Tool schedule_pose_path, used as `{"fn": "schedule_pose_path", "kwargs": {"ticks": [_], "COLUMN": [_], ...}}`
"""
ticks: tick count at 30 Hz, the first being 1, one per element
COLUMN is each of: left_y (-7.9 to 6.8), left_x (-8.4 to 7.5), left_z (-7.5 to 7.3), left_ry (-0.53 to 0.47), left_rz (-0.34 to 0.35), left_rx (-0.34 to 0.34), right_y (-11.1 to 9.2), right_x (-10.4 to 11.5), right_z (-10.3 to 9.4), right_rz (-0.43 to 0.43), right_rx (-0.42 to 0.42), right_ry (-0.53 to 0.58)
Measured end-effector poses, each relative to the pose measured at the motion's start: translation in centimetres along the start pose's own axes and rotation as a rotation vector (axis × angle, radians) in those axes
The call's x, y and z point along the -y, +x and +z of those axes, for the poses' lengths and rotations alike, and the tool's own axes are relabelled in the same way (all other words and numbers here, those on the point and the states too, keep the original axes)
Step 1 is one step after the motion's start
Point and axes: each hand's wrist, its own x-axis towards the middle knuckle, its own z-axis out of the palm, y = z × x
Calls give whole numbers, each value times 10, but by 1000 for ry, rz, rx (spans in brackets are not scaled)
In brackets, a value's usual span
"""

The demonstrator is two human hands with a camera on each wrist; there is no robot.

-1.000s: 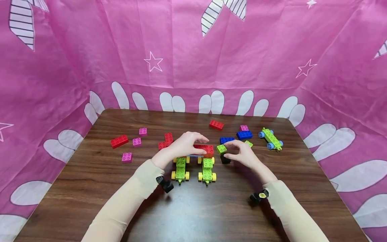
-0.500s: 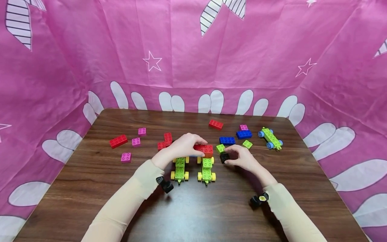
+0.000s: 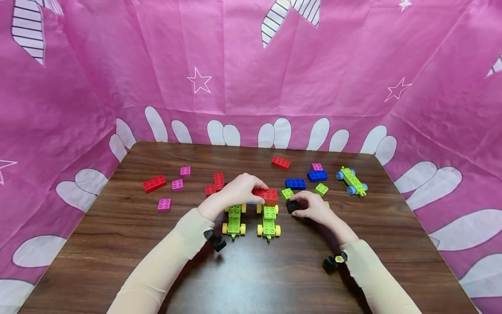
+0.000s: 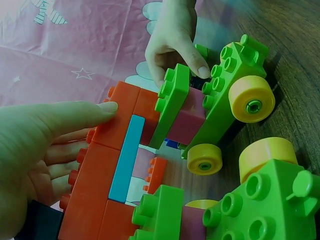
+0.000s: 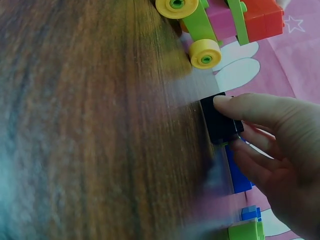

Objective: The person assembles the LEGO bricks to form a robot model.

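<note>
Two green wheeled bases (image 3: 269, 225) with yellow wheels stand side by side, bridged by red bricks (image 3: 270, 196). A blue piece (image 4: 127, 159) runs along the bridge, and pink bricks (image 4: 188, 121) sit in the supports. My left hand (image 3: 239, 190) holds the red bridge, its thumb (image 4: 95, 113) on the near side and its fingers behind. Right of the bridge, my right hand (image 3: 315, 207) pinches a black brick (image 3: 292, 206) low over the table. In the right wrist view its thumb (image 5: 235, 106) presses one face of the black brick.
A green brick (image 3: 287, 193) lies just behind the black one, with blue bricks (image 3: 296, 183) farther back. A green base with blue wheels (image 3: 353, 181) stands at the right. Pink bricks (image 3: 164, 204) and a red brick (image 3: 154, 183) lie at the left of the brown table (image 3: 251, 279).
My right hand has come down around the black brick, and its fingers have closed on it. Left hand and bridge have stayed in place.
</note>
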Motion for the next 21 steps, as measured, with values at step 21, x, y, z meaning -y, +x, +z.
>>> {"fn": "schedule_pose_path", "kwargs": {"ticks": [21], "left_y": [0], "left_x": [1], "left_z": [1], "left_ry": [16], "left_rz": [-7], "left_rx": [-4], "right_y": [1], "right_x": [10], "right_z": [-4], "right_rz": [-13], "right_rx": [-38], "right_ry": [-7]}}
